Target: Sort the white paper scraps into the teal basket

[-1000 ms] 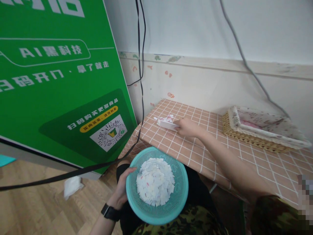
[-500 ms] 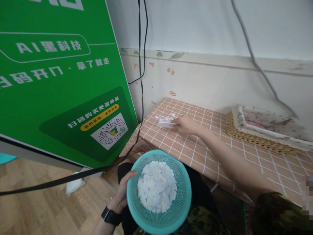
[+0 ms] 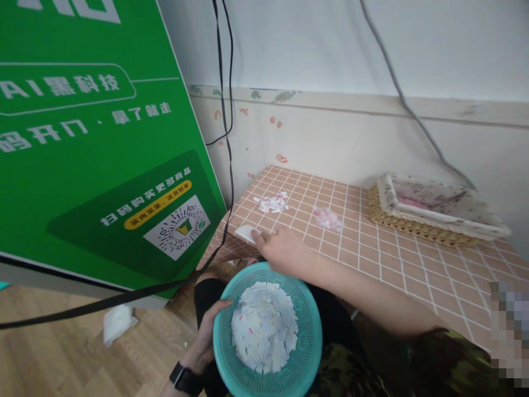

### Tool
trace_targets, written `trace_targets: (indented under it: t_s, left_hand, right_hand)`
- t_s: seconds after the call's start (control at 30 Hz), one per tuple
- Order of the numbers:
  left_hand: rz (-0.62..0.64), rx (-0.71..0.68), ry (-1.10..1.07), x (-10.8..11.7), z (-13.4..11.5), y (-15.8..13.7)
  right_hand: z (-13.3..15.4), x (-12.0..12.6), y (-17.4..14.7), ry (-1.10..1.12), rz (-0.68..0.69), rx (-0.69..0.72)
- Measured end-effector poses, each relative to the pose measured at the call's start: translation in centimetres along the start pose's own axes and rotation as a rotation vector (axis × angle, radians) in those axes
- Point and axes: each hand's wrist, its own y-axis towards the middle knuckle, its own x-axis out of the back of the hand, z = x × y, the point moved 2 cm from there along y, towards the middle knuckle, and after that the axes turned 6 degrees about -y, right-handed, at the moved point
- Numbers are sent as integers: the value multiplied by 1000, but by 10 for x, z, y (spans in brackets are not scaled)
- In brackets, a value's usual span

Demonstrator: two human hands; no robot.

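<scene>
My left hand (image 3: 208, 332) grips the left rim of a round teal plastic colander (image 3: 309, 325), fingers hidden beneath it. The colander sits over my lap, heaped with small torn white paper scraps (image 3: 264, 326), a few pink. My right hand (image 3: 285, 249) is closed on a flat white piece (image 3: 247, 234), like a card or thin block, at the table's front edge just above the colander. Beyond it on the table lie a loose pile of white and pink scraps (image 3: 271, 202) and a pinkish, filmy-looking heap (image 3: 328, 218).
The table (image 3: 397, 248) has a brown checked cover. A lined wicker basket (image 3: 430, 231) stands at its right. On the left rises a green cabinet (image 3: 95, 138), with a black strap (image 3: 136, 295) across its front. A white bag-like item (image 3: 118, 324) lies on the wooden floor.
My right hand has drawn the white piece from beside the scrap pile toward the table's front edge. Both piles now show uncovered. My left hand keeps its hold on the colander.
</scene>
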Motion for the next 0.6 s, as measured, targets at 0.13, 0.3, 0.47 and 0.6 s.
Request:
trace_targets:
  t_s: [0.13,0.3,0.47,0.6]
  left_hand:
    - [-2,19,30,-2,5,0]
    - [-10,26,49,3,9,4]
    - [-45,-15,51,12,8,8]
    - [-58,-17,39,18,9,12]
  right_hand:
    - [29,-11,19,-10,12,44]
    - [2,-15,8,5,31,-94]
    - [-53,-19,-42,-43,164,-364]
    - [-96,-11,-72,12,114,-500]
